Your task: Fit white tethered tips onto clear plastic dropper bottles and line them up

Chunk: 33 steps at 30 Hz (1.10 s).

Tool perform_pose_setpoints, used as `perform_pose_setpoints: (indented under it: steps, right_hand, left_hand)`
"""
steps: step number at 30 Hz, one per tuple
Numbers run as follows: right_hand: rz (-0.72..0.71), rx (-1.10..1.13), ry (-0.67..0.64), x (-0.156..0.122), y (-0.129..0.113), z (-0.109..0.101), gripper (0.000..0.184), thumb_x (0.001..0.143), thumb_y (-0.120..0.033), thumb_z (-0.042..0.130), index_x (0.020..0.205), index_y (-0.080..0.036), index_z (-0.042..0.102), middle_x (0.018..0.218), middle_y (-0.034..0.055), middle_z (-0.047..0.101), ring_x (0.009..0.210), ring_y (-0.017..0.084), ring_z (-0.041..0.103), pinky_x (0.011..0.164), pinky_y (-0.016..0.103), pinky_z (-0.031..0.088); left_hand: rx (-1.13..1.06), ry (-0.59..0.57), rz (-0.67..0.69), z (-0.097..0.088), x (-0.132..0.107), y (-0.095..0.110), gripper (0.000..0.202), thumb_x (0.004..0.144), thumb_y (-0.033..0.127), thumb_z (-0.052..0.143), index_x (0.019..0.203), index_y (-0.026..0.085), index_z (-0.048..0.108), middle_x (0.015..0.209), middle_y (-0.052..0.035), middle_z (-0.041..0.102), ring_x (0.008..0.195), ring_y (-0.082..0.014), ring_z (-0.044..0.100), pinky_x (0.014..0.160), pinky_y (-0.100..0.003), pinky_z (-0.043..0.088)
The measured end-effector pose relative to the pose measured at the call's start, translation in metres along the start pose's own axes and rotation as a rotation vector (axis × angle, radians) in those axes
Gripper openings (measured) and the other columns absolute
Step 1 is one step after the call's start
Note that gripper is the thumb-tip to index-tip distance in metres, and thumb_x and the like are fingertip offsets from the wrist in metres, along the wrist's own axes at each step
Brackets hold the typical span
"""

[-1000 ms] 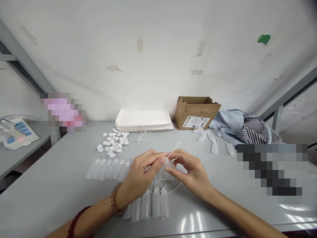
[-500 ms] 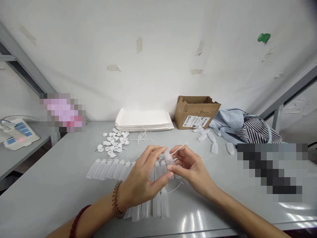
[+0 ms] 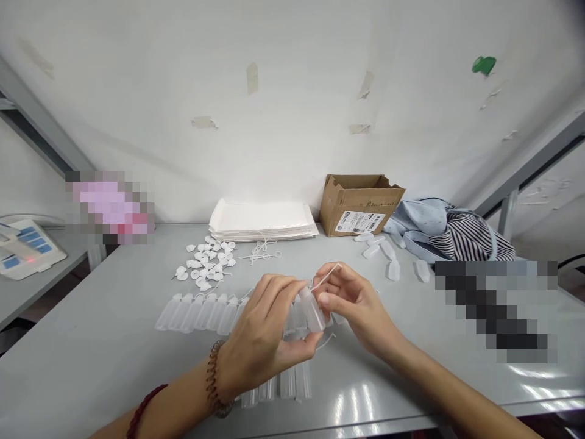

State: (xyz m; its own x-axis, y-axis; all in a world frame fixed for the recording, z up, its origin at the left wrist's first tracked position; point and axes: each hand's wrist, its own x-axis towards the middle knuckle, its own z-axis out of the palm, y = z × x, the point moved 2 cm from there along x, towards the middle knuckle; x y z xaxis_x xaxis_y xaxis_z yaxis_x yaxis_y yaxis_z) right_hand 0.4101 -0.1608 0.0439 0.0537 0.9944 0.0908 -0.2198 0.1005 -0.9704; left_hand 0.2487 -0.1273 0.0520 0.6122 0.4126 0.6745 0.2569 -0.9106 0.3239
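Note:
My left hand [image 3: 265,338] grips a small clear plastic bottle [image 3: 312,311] between thumb and fingers, just above the grey table [image 3: 91,353]. My right hand [image 3: 354,302] pinches a thin white stick-like piece [image 3: 325,275] at the bottle's neck, beside the left fingers. Under both hands lie rows of several clear bottles: one row [image 3: 196,311] to the left, another [image 3: 283,384] near the front edge.
A heap of small white caps [image 3: 205,265] and loose white strings [image 3: 262,251] lie behind the hands. A stack of white sheets [image 3: 262,221], an open cardboard box [image 3: 359,204], scattered bottles [image 3: 388,256] and striped and blue cloth [image 3: 452,235] line the back. A device [image 3: 25,247] sits far left.
The left hand shifted its grip lower round the bottle and tilted it. The right hand stayed at the neck with the white piece. The view drifted slightly.

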Motion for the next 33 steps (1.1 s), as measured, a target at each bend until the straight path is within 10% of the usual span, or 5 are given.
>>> perform_pose_setpoints:
  steps: [6, 13, 21, 33]
  right_hand:
    - [-0.038, -0.121, -0.003, 0.007, -0.018, -0.035, 0.016, 0.074, -0.027, 0.074, 0.069, -0.017, 0.062, 0.048, -0.0052, 0.056, 0.04, 0.007, 0.048, 0.043, 0.021, 0.04]
    - [0.24, -0.568, -0.361, 0.011, -0.039, -0.062, 0.014, 0.068, -0.025, 0.077, 0.067, -0.014, 0.068, 0.058, 0.0001, 0.065, 0.053, 0.01, 0.056, 0.052, 0.022, 0.044]
    - [0.487, -0.752, -0.697, 0.003, -0.029, -0.062, 0.013, 0.07, -0.026, 0.072, 0.074, -0.013, 0.068, 0.06, -0.0005, 0.064, 0.054, 0.011, 0.06, 0.054, 0.021, 0.044]
    - [0.659, -0.765, -0.759, -0.002, -0.016, -0.045, 0.005, 0.07, -0.014, 0.061, 0.068, -0.015, 0.056, 0.056, -0.0048, 0.059, 0.043, 0.008, 0.056, 0.049, 0.018, 0.042]
  left_hand:
    - [-0.045, -0.063, -0.083, -0.003, 0.001, -0.002, 0.054, 0.072, 0.024, 0.069, 0.119, 0.018, 0.043, 0.104, -0.0103, 0.055, 0.1, -0.0272, 0.048, 0.083, -0.041, 0.047]
    - [-0.088, -0.41, -0.157, 0.004, -0.002, 0.002, 0.048, 0.066, 0.028, 0.07, 0.108, 0.014, 0.05, 0.107, -0.0119, 0.05, 0.102, -0.0288, 0.041, 0.084, -0.043, 0.044]
    - [-0.082, -0.606, -0.12, 0.014, -0.013, 0.017, 0.04, 0.06, 0.042, 0.072, 0.085, 0.016, 0.055, 0.092, -0.0072, 0.049, 0.088, -0.0248, 0.039, 0.077, -0.039, 0.041]
    - [0.122, -0.655, -0.036, 0.018, -0.022, 0.018, 0.033, 0.063, 0.041, 0.069, 0.077, 0.016, 0.053, 0.088, -0.007, 0.05, 0.086, -0.0253, 0.04, 0.078, -0.04, 0.039]
